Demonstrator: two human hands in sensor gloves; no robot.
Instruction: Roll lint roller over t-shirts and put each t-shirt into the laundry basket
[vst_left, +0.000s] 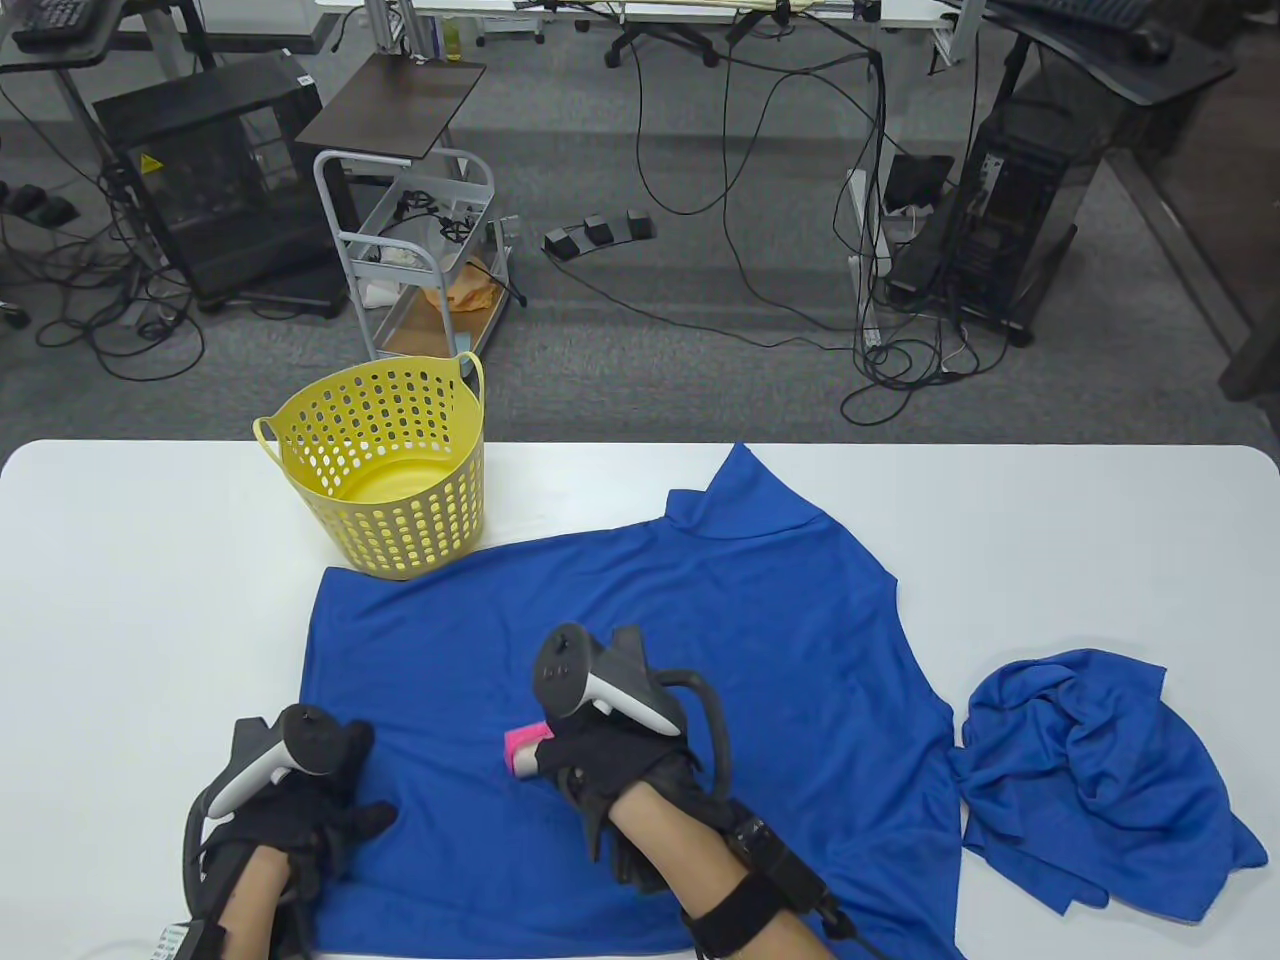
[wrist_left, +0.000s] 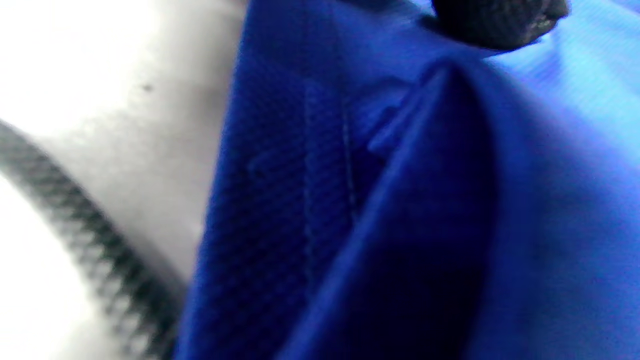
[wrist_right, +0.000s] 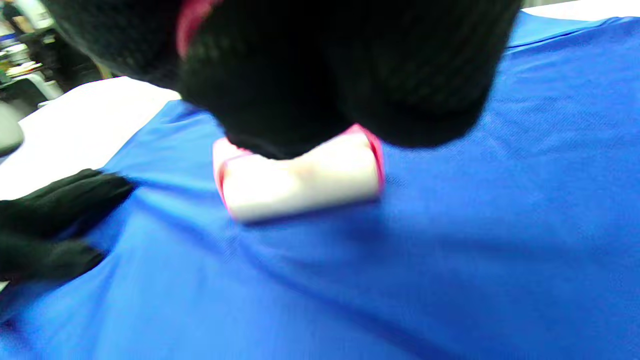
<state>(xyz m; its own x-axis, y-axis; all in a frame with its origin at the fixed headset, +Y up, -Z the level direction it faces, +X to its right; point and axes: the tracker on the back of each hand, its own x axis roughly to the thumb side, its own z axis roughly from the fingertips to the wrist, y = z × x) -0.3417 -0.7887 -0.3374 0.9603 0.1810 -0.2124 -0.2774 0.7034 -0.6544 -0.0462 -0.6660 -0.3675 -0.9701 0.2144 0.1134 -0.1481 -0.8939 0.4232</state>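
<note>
A blue t-shirt (vst_left: 700, 640) lies spread flat across the white table (vst_left: 130, 600). My right hand (vst_left: 600, 765) grips a pink lint roller (vst_left: 522, 748); its white sticky drum (wrist_right: 300, 177) sits on the fabric (wrist_right: 450, 240) near the shirt's lower middle. My left hand (vst_left: 320, 815) rests on the shirt's lower left edge, fingers spread on the cloth. In the left wrist view a fingertip (wrist_left: 500, 20) touches a raised fold of the blue fabric (wrist_left: 375, 200). A yellow perforated laundry basket (vst_left: 385, 465) stands empty at the shirt's upper left corner.
A second blue t-shirt (vst_left: 1090, 780) lies crumpled at the table's right. Beyond the far table edge are a wheeled cart (vst_left: 425, 250), cables and computer towers (vst_left: 1010, 220) on the floor. Bare table shows left of the basket and at the far right.
</note>
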